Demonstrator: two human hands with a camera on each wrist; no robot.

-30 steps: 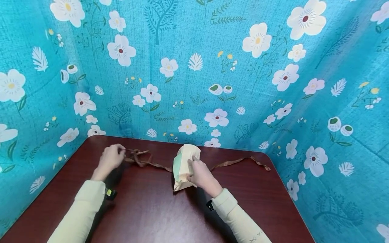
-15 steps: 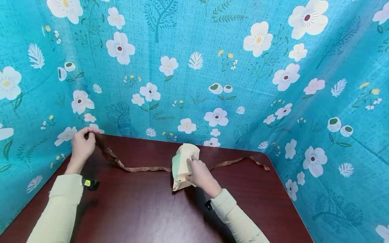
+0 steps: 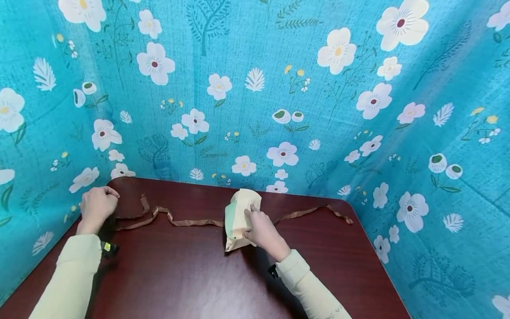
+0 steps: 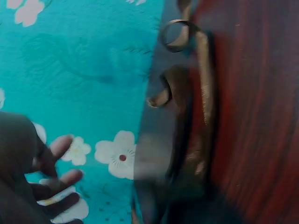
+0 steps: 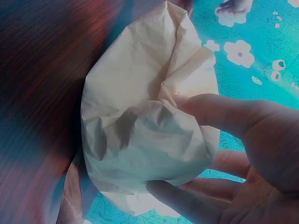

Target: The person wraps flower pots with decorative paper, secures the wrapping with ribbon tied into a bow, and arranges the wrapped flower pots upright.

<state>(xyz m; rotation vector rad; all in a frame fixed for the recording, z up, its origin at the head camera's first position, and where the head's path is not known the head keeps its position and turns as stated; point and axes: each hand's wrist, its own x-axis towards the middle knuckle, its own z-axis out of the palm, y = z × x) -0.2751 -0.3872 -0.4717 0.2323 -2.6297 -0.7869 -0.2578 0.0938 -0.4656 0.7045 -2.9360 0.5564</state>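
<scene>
A cream paper bag with a pale green patch (image 3: pixel 239 218) stands near the back middle of the table. My right hand (image 3: pixel 266 232) grips it from the right, and in the right wrist view thumb and fingers pinch its crumpled paper (image 5: pixel 126 79). A brown ribbon (image 3: pixel 195 223) trails out from both sides of the bag. Its left part bends and doubles back on the tabletop. Above that end, at the far left, my left hand (image 3: pixel 98 207) hovers with nothing in it. Loosely parted fingers (image 4: pixel 70 177) show beside the looped ribbon (image 4: pixel 205 84) in the left wrist view.
The dark red-brown table (image 3: pixel 191 274) has rounded back corners. A blue flowered curtain (image 3: pixel 255 124) hangs right behind its back edge and along both sides. The ribbon's right end (image 3: pixel 346 218) lies near the back right corner.
My left hand has moved left, drawing the bunched ribbon out along the table, then let it go; the ribbon has dropped onto the tabletop. My right hand stays on the bag.
</scene>
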